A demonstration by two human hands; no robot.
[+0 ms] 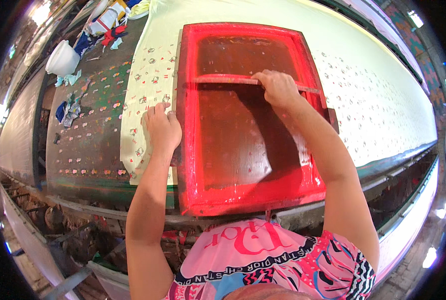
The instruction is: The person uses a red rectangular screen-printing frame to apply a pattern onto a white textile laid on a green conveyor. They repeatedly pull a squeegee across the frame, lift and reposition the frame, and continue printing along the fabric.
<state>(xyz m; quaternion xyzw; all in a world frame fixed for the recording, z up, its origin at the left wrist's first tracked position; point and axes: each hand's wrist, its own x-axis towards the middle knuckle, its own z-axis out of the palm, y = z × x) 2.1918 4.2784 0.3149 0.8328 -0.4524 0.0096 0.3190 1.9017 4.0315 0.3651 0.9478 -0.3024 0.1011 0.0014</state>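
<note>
A screen-printing frame [182,150] with red-smeared borders and a dark red mesh [228,135] lies over pale yellow cloth [155,62]. Across the upper part of the mesh stands a long, narrow squeegee [223,79], red along its length. My right hand [279,89] is closed round the squeegee, right of its middle, and my arm reaches over the frame. Beside the frame's left edge, my left hand [162,127] rests on the printed cloth, holding nothing, with its thumb toward the frame. Its fingertips are partly hidden.
Small printed figures cover the cloth on both sides of the frame. To the left, the bare dark tabletop [93,145] carries a white bucket [63,57] and crumpled rags [70,111]. A metal rail [108,212] runs along the table's near edge.
</note>
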